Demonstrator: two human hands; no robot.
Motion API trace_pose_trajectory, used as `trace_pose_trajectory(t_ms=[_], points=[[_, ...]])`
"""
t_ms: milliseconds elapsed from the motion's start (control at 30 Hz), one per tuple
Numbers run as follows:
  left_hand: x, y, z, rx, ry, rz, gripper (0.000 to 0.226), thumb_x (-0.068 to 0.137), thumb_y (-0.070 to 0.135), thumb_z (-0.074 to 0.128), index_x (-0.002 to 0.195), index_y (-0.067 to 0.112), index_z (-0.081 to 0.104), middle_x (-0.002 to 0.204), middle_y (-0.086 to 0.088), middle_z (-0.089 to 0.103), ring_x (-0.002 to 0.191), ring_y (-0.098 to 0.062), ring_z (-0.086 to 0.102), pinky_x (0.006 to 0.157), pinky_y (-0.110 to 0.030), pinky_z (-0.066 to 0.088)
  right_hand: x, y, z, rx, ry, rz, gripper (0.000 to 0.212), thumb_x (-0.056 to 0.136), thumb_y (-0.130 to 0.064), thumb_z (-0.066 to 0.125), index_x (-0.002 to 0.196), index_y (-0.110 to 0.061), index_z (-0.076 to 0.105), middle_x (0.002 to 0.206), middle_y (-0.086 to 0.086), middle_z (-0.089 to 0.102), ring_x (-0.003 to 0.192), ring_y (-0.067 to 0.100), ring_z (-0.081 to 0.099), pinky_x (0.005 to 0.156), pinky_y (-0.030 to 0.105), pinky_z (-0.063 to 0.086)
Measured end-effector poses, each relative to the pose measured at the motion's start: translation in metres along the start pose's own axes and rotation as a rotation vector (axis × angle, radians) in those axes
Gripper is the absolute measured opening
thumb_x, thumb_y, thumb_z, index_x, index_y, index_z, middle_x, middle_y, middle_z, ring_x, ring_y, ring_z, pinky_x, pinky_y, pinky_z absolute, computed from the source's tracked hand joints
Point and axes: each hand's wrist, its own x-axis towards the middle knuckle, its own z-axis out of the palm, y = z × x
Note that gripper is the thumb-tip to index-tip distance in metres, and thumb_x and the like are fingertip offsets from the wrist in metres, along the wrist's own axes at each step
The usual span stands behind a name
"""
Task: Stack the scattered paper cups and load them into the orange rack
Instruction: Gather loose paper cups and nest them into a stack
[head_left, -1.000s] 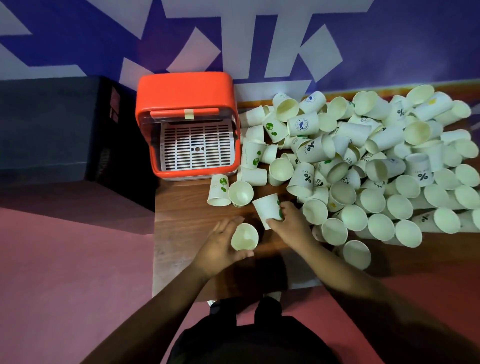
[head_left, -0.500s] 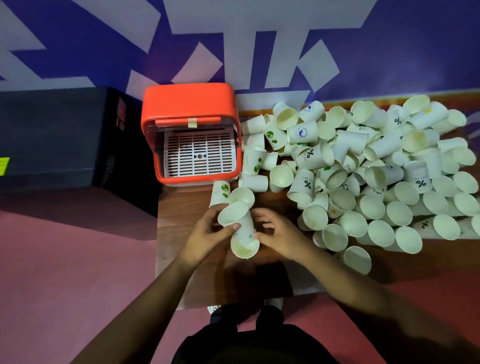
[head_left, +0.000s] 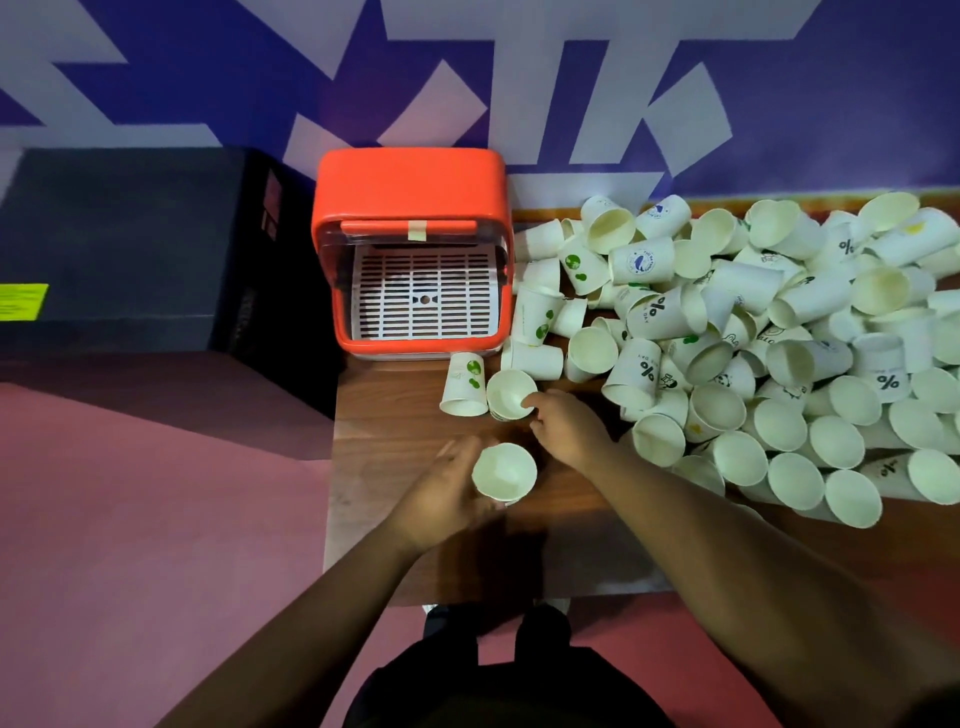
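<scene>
My left hand (head_left: 441, 493) holds a small stack of white paper cups (head_left: 504, 474), mouth up, above the near part of the wooden table (head_left: 395, 447). My right hand (head_left: 566, 426) reaches forward, its fingertips on the rim of an upright cup (head_left: 506, 397). Beside that cup lies another with green dots (head_left: 464, 382). The orange rack (head_left: 410, 208) stands at the table's far left corner, its front open and a white slotted tray (head_left: 423, 299) inside with no cups on it. A big heap of scattered paper cups (head_left: 753, 332) covers the table's right side.
A dark box (head_left: 130, 244) sits on the floor left of the table. The table's left edge drops to a pink floor (head_left: 156, 519). A purple and white wall (head_left: 519, 93) runs right behind the rack and the heap. My legs show below the table's near edge.
The cup my hands were pressing together now sits nested in the stack in my left hand. My right hand has let go and moved forward to the rim of another upright cup.
</scene>
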Motion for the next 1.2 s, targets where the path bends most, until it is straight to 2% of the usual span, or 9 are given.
trace_pose_trajectory(t_ms=[300, 400, 500, 567, 633, 733, 833, 933, 1200], points=[[0.002, -0.018, 0.011, 0.003, -0.049, -0.033, 0.079, 0.077, 0.045, 0.081, 0.142, 0.02, 0.043, 0.133, 0.012, 0.042, 0.126, -0.004, 0.042, 0.098, -0.025, 0.044, -0.011, 0.004, -0.007, 0.123, 0.115, -0.071, 0.023, 0.093, -0.034, 0.061, 0.104, -0.016, 0.07, 0.095, 0.001, 0.073, 0.089, 0.02, 0.067, 0.076, 0.036, 0.053], [0.0, -0.025, 0.015, 0.011, -0.064, -0.027, 0.075, 0.082, 0.045, 0.077, 0.145, 0.026, 0.041, 0.138, 0.013, 0.044, 0.129, -0.006, 0.045, 0.104, -0.031, 0.045, -0.028, 0.005, -0.019, 0.247, 0.166, -0.09, 0.021, 0.093, -0.035, 0.061, 0.099, -0.018, 0.072, 0.091, -0.004, 0.068, 0.082, 0.011, 0.061, 0.072, 0.024, 0.046], [0.002, -0.032, 0.017, 0.009, -0.073, -0.057, 0.077, 0.083, 0.045, 0.075, 0.149, 0.029, 0.038, 0.146, 0.012, 0.044, 0.136, -0.007, 0.041, 0.112, -0.031, 0.04, -0.045, 0.007, -0.025, 0.371, 0.266, -0.093, 0.017, 0.088, -0.028, 0.071, 0.097, -0.015, 0.076, 0.123, -0.003, 0.055, 0.098, 0.001, 0.054, 0.082, 0.004, 0.039], [0.003, -0.035, 0.014, -0.016, -0.111, -0.082, 0.083, 0.081, 0.05, 0.075, 0.151, 0.032, 0.035, 0.15, 0.013, 0.041, 0.139, -0.006, 0.038, 0.114, -0.028, 0.035, -0.055, 0.007, -0.029, 0.46, 0.32, -0.082, 0.013, 0.083, -0.026, 0.076, 0.089, -0.014, 0.078, 0.142, -0.006, 0.044, 0.113, 0.001, 0.052, 0.09, 0.007, 0.041], [0.004, -0.038, 0.006, -0.099, -0.132, -0.128, 0.083, 0.08, 0.053, 0.075, 0.151, 0.033, 0.037, 0.149, 0.014, 0.042, 0.136, -0.003, 0.04, 0.112, -0.025, 0.035, -0.063, 0.004, -0.035, 0.481, 0.341, -0.104, 0.01, 0.081, -0.023, 0.078, 0.085, -0.014, 0.079, 0.146, -0.008, 0.043, 0.123, 0.002, 0.05, 0.095, 0.005, 0.037], [0.009, -0.042, -0.011, -0.221, 0.005, -0.265, 0.051, 0.089, 0.039, 0.071, 0.136, 0.026, 0.054, 0.131, 0.003, 0.057, 0.117, -0.011, 0.058, 0.095, -0.021, 0.049, -0.077, -0.007, -0.044, 0.506, 0.344, -0.221, 0.007, 0.08, -0.019, 0.078, 0.081, -0.013, 0.077, 0.144, -0.004, 0.05, 0.127, 0.003, 0.05, 0.097, 0.009, 0.038], [0.027, -0.047, -0.026, -0.112, 0.174, -0.348, 0.028, 0.095, 0.031, 0.064, 0.12, 0.018, 0.06, 0.113, -0.003, 0.063, 0.1, -0.017, 0.063, 0.078, -0.02, 0.046, -0.089, -0.019, -0.049, 0.458, 0.279, -0.263, 0.033, 0.077, -0.03, 0.077, 0.109, -0.026, 0.069, 0.138, -0.014, 0.049, 0.128, 0.001, 0.046, 0.104, 0.023, 0.04], [0.052, -0.047, -0.037, -0.025, 0.243, -0.412, 0.031, 0.095, 0.036, 0.063, 0.114, 0.012, 0.058, 0.113, -0.007, 0.064, 0.104, -0.026, 0.062, 0.084, -0.033, 0.047, -0.095, -0.027, -0.05, 0.319, 0.098, -0.184, 0.073, 0.076, -0.041, 0.076, 0.139, -0.037, 0.04, 0.14, -0.018, 0.043, 0.13, 0.004, 0.041, 0.107, 0.028, 0.039], [0.096, -0.052, -0.029, 0.115, 0.078, -0.613, 0.081, 0.085, 0.067, 0.058, 0.139, 0.008, 0.044, 0.141, -0.015, 0.048, 0.126, -0.032, 0.051, 0.095, -0.042, 0.046, -0.087, -0.028, -0.004, -0.051, 0.093, -0.248, 0.084, 0.065, -0.052, 0.08, 0.136, -0.02, 0.047, 0.132, -0.002, 0.048, 0.122, 0.022, 0.044, 0.104, 0.036, 0.036]])
